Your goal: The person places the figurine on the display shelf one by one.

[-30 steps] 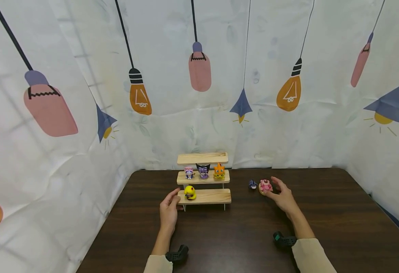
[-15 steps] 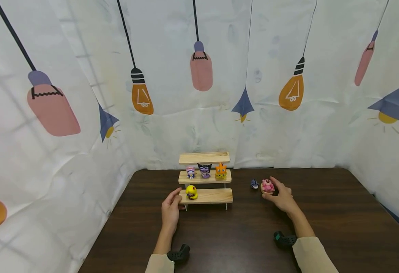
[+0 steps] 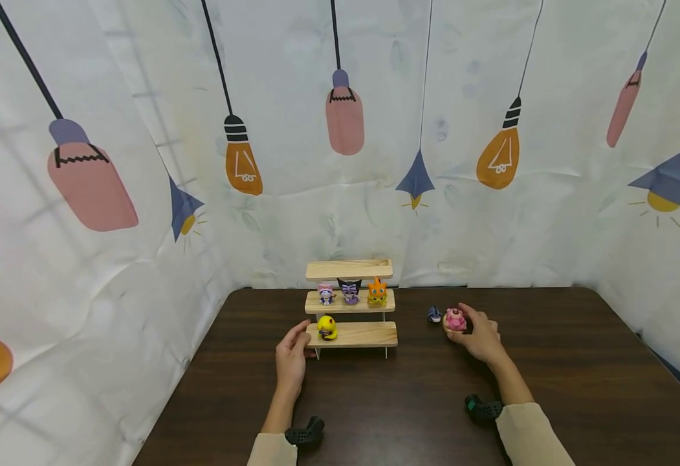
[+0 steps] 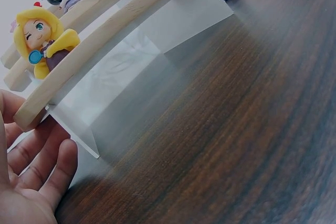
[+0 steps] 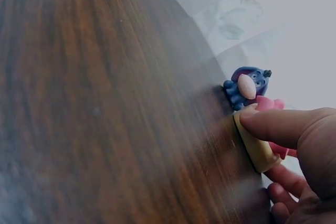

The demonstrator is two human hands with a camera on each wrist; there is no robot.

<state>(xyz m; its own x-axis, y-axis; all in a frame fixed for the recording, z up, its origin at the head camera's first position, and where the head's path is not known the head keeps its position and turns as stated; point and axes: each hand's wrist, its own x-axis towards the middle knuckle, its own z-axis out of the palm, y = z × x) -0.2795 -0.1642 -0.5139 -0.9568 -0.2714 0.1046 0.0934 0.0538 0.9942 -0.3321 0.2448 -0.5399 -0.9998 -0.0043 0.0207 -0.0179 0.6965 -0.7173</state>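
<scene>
A small tiered display stand (image 3: 363, 334) of pale wooden shelves on clear supports stands toward the back of the table. My left hand (image 3: 290, 361) holds the left end of its lowest shelf, thumb above and fingers beneath. On that shelf sits a yellow-haired girl figurine (image 4: 39, 40). My right hand (image 3: 482, 336) pinches a pink bear figurine (image 3: 455, 319) by its round cream base (image 5: 257, 148), to the right of the stand. Most of the bear is hidden behind the thumb in the right wrist view. Right beside it stands a blue donkey figurine (image 5: 247, 87).
The middle shelf carries a pink-and-white figurine (image 3: 325, 294), a black-hooded purple one (image 3: 349, 291) and an orange-and-yellow one (image 3: 377, 292). Above them is a bare top shelf (image 3: 349, 269). A lamp-patterned white cloth (image 3: 293, 233) hangs behind the dark wooden table (image 3: 409, 395).
My right thumb and fingers have closed in slightly round the bear's base. My left hand keeps its hold on the shelf end, and the head view has shifted a little.
</scene>
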